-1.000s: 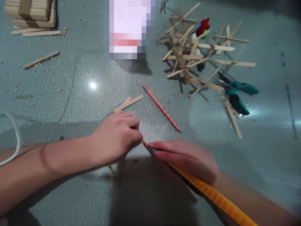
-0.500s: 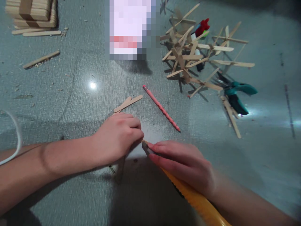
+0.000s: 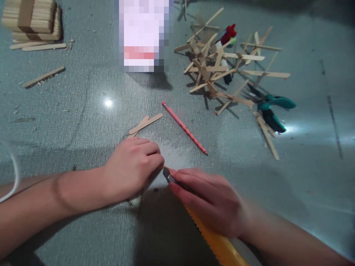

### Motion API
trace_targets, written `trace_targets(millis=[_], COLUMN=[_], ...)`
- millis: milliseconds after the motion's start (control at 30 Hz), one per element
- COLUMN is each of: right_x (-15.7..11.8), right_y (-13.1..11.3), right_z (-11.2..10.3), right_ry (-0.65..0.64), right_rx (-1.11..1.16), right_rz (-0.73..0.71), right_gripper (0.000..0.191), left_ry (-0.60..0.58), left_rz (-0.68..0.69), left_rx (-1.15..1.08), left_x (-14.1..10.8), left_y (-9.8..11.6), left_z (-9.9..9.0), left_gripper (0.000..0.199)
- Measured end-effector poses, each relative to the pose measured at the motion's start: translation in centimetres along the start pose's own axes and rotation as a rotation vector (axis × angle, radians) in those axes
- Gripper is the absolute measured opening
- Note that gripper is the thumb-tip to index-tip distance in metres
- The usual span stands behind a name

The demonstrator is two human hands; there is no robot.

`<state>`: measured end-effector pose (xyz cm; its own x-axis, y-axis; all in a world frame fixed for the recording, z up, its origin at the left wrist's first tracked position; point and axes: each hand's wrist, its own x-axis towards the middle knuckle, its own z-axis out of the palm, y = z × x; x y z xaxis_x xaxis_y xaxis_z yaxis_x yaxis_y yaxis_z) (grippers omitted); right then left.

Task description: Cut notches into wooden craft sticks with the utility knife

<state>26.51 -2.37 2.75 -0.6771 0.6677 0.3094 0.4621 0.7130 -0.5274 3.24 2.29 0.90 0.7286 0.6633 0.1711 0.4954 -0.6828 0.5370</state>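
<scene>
My left hand (image 3: pixel 135 162) is closed low over the table, pinching a craft stick (image 3: pixel 165 167); only a bit of the stick shows past the thumb. My right hand (image 3: pixel 209 199) grips a yellow utility knife (image 3: pixel 215 240). Its grey metal front reaches the end of the stick, close to my left fingertips. Two loose craft sticks (image 3: pixel 145 124) lie crossed just beyond my left hand. A pink pencil (image 3: pixel 184 128) rests on the table a little ahead of both hands.
Bundled craft sticks (image 3: pixel 39 16) are stacked at the far left, with wood shavings scattered nearby. A pile of joined craft sticks (image 3: pixel 208 68) stands at the back right, beside green-handled pliers (image 3: pixel 277 103). A blurred-out pale object (image 3: pixel 141 33) is at the back, and a white cable (image 3: pixel 15 170) curves at left.
The view has shifted slightly, moving most things a little left. The knife has turned a little, and more of its grey front shows by the stick. Both hands keep their grips.
</scene>
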Motion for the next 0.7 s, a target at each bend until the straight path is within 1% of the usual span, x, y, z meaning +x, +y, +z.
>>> trace_targets(millis=[67, 133, 233, 400, 533, 700], right_x=[-0.2, -0.4, -0.7, -1.0, -1.3, -1.7], right_y=[-0.2, -0.3, -0.5, -0.9, -1.5, -2.1], right_z=[0.2, 0.3, 0.3, 0.6, 1.7, 2.5], right_ry=[0.035, 0.051, 0.041, 0.017, 0.092, 0.143], right_rx=[-0.134, -0.234, -0.298, -0.346, -0.417, -0.47], right_rz=[-0.135, -0.185, -0.187, -0.198, -0.161, -0.138], right_gripper=[0.02, 0.019, 0.018, 0.016, 0.009, 0.011], left_ry=[-0.02, -0.05, -0.071, -0.025, 0.007, 0.027], left_rz=[-0.014, -0.037, -0.049, -0.021, 0.001, 0.02], left_rx=[-0.002, -0.015, -0.018, 0.006, 0.028, -0.011], left_x=[-0.1, -0.2, -0.3, -0.5, -0.5, -0.6], left_y=[0.2, 0.4, 0.5, 0.4, 0.4, 0.8], left_z=[-0.2, -0.3, -0.4, -0.2, 0.0, 0.2], left_gripper=[0.026, 0.026, 0.027, 0.029, 0.026, 0.019])
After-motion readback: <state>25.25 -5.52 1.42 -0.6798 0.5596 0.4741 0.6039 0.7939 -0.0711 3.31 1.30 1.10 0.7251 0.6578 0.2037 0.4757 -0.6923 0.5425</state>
